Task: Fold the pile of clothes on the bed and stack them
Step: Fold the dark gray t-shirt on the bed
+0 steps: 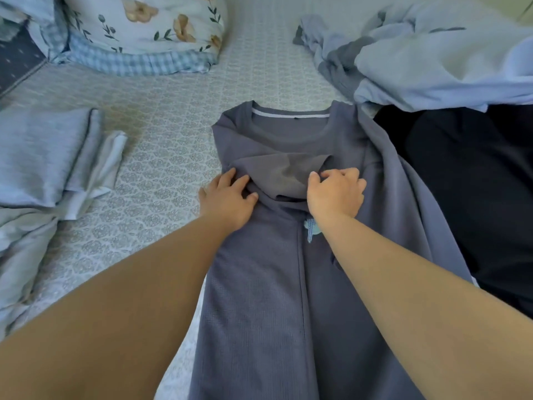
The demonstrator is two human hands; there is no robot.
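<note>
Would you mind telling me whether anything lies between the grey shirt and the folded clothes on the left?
Nothing visible does. Only bare patterned bedsheet separates the grey shirt from the folded clothes. Both hands, left and right, are already on the shirt.

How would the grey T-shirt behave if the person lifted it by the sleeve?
The T-shirt would probably sag and drape, since it already bunches into soft folds where the left hand and right hand press the sleeve. It looks thin, so likely light. It should not roll or tip.
</note>
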